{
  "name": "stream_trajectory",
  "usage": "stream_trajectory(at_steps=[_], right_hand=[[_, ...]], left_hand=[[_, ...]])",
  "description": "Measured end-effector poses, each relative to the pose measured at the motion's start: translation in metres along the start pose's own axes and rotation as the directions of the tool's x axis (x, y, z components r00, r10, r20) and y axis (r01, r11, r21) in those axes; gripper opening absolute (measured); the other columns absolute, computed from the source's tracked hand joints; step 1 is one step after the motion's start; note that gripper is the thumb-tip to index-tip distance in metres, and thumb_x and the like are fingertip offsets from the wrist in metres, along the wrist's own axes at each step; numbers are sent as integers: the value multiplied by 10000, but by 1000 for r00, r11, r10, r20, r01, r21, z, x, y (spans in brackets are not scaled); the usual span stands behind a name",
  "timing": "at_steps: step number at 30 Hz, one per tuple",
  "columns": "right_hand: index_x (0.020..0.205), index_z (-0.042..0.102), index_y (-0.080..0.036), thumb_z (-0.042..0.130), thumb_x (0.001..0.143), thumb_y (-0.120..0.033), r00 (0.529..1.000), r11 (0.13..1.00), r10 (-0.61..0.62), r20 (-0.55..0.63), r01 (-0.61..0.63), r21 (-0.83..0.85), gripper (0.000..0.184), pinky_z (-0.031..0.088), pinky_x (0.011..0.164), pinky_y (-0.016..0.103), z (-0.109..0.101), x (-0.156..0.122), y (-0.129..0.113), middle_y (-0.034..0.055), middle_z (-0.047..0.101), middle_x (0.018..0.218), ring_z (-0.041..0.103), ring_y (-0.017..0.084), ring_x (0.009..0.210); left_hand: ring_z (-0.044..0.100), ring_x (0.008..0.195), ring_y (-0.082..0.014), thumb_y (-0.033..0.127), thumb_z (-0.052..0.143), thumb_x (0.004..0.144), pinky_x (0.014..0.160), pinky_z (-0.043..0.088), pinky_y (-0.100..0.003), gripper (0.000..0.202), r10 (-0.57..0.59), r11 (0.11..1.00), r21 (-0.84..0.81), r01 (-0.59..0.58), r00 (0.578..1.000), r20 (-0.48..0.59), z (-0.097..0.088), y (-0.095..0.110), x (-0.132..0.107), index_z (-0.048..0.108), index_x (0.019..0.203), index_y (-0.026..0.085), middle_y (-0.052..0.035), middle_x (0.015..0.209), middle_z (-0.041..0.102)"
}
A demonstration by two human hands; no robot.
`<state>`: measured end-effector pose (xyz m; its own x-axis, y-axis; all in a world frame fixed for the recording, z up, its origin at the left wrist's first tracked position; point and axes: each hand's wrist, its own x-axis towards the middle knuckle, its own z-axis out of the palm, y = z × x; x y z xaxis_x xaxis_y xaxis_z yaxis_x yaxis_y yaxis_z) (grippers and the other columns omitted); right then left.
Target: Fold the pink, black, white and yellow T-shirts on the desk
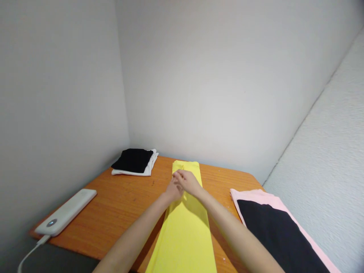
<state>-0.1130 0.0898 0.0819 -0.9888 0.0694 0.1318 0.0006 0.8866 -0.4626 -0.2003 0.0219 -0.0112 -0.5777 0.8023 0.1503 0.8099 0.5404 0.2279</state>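
Two hands [180, 185], yellow cloth [184, 239], black stack [133, 160], pink stack [270, 227]

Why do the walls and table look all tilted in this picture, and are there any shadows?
In the head view, the wide-looking lens makes the pale grey walls lean and stretches the orange wooden table; the light is soft, without harsh glare; the right hand and forearm cast a shadow on the flat yellow cloth.
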Motion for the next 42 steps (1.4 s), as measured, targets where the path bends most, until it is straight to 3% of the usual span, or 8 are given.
stream_trajectory(at_steps=[4,9,16,20,25,30,35,42], right_hand=[[1431,425,-133,235,1019,-358,992,994,76,100,-68,-84,506,223,1138,399,14,61,32,123,364,1519,280,237,1418],[1541,167,-150,192,1006,-388,962,969,180,207,-137,-207,587,99,1160,520,56,79,59,76,40,1609,7,257,1478],[1547,143,-165,174,1001,-495,953,944,207,223,-135,-302,639,93,1153,552,53,77,54,83,-9,1609,-30,283,1475],[1528,229,-129,252,1008,-460,981,944,109,162,-51,-327,617,67,1173,513,44,24,43,127,50,1603,-29,282,1475],[1531,240,-198,315,985,-552,978,937,-147,150,186,-296,655,155,1172,529,33,-110,55,126,167,1583,92,300,1468],[1532,223,-269,486,959,-431,883,749,-412,224,468,-468,652,414,1069,419,37,-215,75,100,361,1508,384,277,1371],[1477,364,-214,485,860,-86,866,595,-499,26,364,-716,642,448,1023,391,66,-251,71,102,471,1444,497,265,1284],[1316,541,-174,480,833,-64,851,732,-512,-115,362,-577,499,386,1067,443,74,-267,48,139,550,1369,488,267,1280]], left_hand=[[265,1427,-317,345,475,955,1173,179,-542,509,-1,1000,27,2,1000,-26,11,15,-22,433,1403,106,-189,1505,370],[211,1453,-326,358,316,964,1207,94,-492,583,-20,999,24,20,999,-35,18,19,-37,395,1430,16,-205,1511,368],[125,1475,-310,397,298,965,1208,73,-500,636,38,998,-60,-38,999,2,9,9,-37,301,1480,23,-184,1564,255],[130,1477,-283,424,377,957,1203,153,-472,634,125,987,-105,-121,992,32,-19,-2,-57,286,1502,113,-134,1585,212],[250,1450,-257,480,441,951,1179,247,-488,536,186,968,-175,-178,982,28,-53,-16,-144,414,1444,271,-69,1560,307],[353,1405,-273,507,592,876,1140,337,-470,716,454,888,-69,-455,890,-34,-19,-39,-224,269,1496,353,-42,1521,384],[385,1389,-240,43,607,831,1174,264,-395,772,540,817,357,-453,818,-197,11,-36,-254,299,1488,307,-95,1527,371],[404,1364,-216,74,480,922,1176,253,-394,389,658,750,307,-586,710,-251,-27,-11,-269,557,1277,214,-81,1442,503]])
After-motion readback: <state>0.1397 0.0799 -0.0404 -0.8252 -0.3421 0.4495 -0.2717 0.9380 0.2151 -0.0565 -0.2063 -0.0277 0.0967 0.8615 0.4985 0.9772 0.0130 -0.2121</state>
